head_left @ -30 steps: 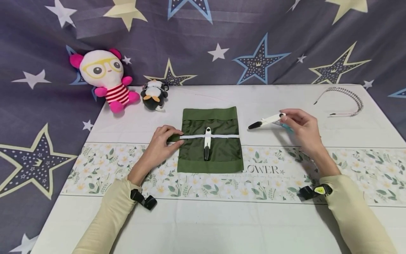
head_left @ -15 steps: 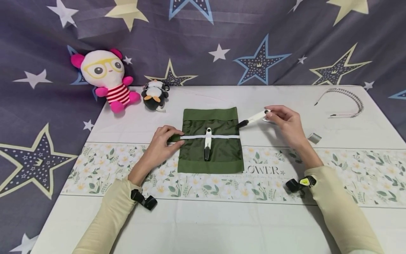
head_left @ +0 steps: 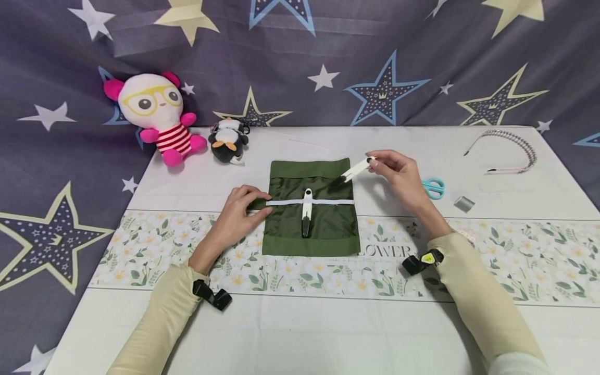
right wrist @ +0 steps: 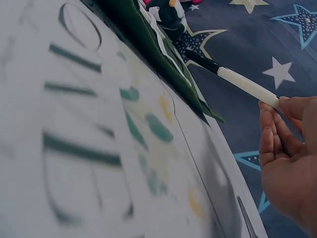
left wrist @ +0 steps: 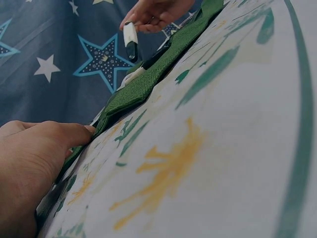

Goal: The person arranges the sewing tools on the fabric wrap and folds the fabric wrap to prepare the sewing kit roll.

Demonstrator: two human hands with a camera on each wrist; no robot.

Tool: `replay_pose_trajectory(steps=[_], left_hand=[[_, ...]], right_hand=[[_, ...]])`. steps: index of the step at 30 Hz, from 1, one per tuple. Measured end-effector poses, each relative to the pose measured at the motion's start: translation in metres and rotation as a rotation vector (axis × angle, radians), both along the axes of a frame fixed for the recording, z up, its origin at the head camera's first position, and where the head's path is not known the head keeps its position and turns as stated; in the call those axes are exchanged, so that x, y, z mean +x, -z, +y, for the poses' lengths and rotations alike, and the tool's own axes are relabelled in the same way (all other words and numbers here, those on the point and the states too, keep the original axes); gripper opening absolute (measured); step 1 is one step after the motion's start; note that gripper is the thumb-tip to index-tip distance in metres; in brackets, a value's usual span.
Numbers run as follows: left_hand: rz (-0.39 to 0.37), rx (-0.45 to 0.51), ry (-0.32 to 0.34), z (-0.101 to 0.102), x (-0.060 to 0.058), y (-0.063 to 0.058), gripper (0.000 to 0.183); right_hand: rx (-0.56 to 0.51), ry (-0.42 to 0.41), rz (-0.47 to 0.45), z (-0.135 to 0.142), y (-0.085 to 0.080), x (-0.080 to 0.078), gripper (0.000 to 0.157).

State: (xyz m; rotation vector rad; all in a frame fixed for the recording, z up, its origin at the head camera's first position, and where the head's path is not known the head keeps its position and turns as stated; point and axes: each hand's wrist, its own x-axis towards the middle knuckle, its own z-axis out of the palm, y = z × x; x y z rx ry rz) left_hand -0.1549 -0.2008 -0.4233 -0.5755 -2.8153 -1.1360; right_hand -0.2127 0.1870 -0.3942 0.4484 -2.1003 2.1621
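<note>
A green cloth tool pouch (head_left: 311, 246) lies spread out, with a white elastic band (head_left: 286, 202) across its middle. Under that band sits a white tool with a black tip (head_left: 307, 213), its holed end pointing away from me. My left hand (head_left: 239, 211) holds the pouch's left edge at a small green tab, thumb and forefinger at the band's end. Between thumb and fingertips, my right hand (head_left: 398, 174) pinches a matching white tool (head_left: 354, 171) by its holed end. The black tip slants down over the pouch's upper right part; the right wrist view shows it raised above the cloth.
Turquoise-handled scissors (head_left: 434, 188) and a small grey spool (head_left: 464, 203) lie right of my right hand. A headband (head_left: 511, 134) is at the back right. A pink plush toy (head_left: 157, 114) and a small penguin plush (head_left: 228, 140) stand at the back left.
My right hand has moved left with the white tool, from beside the pouch to over its upper right part, uncovering the scissors and spool. My left hand has stayed put.
</note>
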Motion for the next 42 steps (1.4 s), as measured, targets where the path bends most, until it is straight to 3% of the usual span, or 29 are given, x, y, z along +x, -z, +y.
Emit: replay_pose_trajectory(steps=[14,42], left_hand=[[0.011,0.0,-0.005,0.001,0.0,0.0,0.029],[0.021,-0.002,-0.007,0.0,-0.001,0.001,0.027]], right_hand=[[0.051,-0.04,0.009,-0.032,0.0,-0.013,0.025],[0.088,-0.121,-0.009,-0.082,-0.003,-0.025,0.023]])
